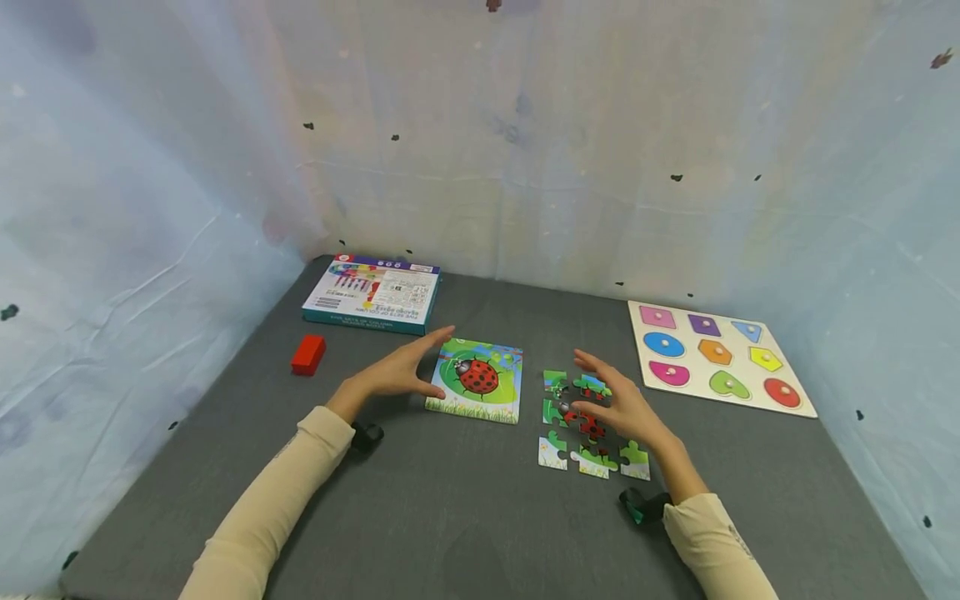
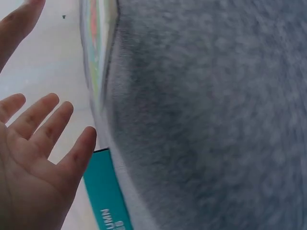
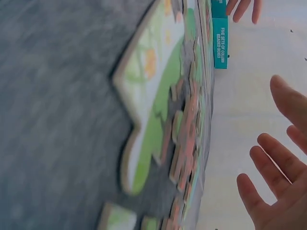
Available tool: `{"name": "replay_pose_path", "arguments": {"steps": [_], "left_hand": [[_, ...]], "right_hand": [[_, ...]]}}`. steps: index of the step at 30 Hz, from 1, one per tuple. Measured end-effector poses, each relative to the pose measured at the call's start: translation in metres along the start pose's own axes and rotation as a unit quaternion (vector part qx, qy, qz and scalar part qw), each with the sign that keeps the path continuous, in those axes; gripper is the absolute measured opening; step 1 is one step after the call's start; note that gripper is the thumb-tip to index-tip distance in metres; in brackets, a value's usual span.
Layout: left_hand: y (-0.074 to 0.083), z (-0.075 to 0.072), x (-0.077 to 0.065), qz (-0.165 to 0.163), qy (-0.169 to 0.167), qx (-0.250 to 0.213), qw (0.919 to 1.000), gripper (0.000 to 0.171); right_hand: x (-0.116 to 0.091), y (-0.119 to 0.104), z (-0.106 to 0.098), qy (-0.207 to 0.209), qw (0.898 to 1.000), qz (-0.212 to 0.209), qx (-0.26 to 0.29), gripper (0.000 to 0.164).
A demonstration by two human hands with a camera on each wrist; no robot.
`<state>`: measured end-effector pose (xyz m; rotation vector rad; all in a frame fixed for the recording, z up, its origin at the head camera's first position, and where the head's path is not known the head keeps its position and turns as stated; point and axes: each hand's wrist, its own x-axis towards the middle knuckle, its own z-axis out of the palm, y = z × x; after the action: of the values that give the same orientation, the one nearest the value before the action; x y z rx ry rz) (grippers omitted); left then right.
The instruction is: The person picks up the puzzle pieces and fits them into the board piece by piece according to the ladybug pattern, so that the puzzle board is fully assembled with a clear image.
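Observation:
My left hand (image 1: 395,368) hovers at the left edge of a square ladybug picture board (image 1: 487,383), fingers spread and nothing held. In the left wrist view its palm (image 2: 33,163) faces the camera with the fingers apart. My right hand (image 1: 618,406) is held over several loose ladybug jigsaw pieces (image 1: 553,450), hiding some of them, its thumb and fingers parted. The right wrist view shows a jigsaw piece (image 3: 153,81) close up on the table, with the right hand's fingers (image 3: 271,167) above the surface and nothing between them.
A teal-sided box (image 1: 372,292) lies at the back left, with a red block (image 1: 308,355) in front of it. On the right lies a white shape-puzzle board (image 1: 712,392) with colored knobbed pieces. A draped sheet (image 1: 480,167) rises behind the dark table (image 1: 450,500).

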<state>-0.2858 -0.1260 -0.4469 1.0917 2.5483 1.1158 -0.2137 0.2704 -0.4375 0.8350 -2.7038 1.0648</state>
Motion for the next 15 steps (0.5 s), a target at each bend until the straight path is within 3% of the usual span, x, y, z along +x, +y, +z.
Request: {"name": "replay_pose_path", "arguments": {"steps": [3,8,15], "left_hand": [[-0.007,0.003,0.002,-0.005,0.000,-0.012,0.9999,0.107],[-0.013,0.005,0.005,-0.025,-0.010,-0.031,0.9992,0.107],[-0.017,0.005,0.011,-0.052,-0.024,-0.034,0.9978,0.108]], "right_hand": [[0.005,-0.002,0.005,-0.008,1.000,-0.003,0.020,0.079],[0.012,-0.026,0.001,-0.027,0.999,0.012,0.042,0.074],[0.018,0.005,0.015,-0.024,0.999,0.004,0.044,0.074]]}}
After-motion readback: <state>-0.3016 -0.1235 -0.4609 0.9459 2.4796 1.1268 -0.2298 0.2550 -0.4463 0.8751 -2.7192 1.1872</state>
